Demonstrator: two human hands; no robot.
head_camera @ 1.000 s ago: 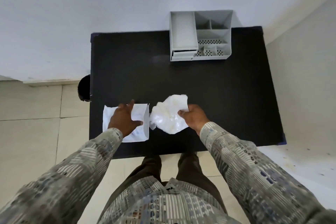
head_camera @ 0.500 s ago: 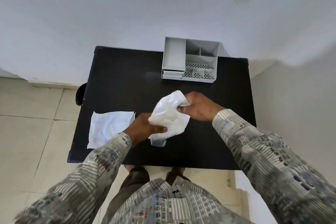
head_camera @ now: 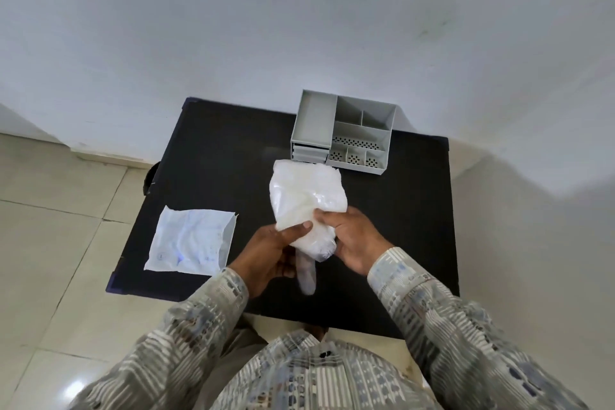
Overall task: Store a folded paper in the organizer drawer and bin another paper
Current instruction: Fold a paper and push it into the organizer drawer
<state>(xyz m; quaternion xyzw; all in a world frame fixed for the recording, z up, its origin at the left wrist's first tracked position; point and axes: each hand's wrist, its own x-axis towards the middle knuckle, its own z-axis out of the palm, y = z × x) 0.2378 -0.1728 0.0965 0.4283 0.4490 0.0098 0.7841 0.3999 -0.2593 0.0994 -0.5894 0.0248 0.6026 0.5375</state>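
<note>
Both my hands hold a crumpled white paper (head_camera: 306, 200) upright above the middle of the black table (head_camera: 213, 150). My left hand (head_camera: 269, 250) grips its lower left side with the thumb on top. My right hand (head_camera: 349, 236) grips its lower right side. A flat, creased white paper (head_camera: 191, 241) lies on the table's left front part, apart from my hands. The grey desk organizer (head_camera: 342, 133) stands at the table's back edge, with small closed drawers (head_camera: 307, 151) stacked on its left front.
A dark round bin (head_camera: 150, 176) peeks out on the floor beside the table's left edge. White walls stand behind and to the right of the table. Pale floor tiles lie to the left.
My left hand left the flat paper and joined my right hand on the crumpled paper, which rose off the table and now stands upright. The view tilted up.
</note>
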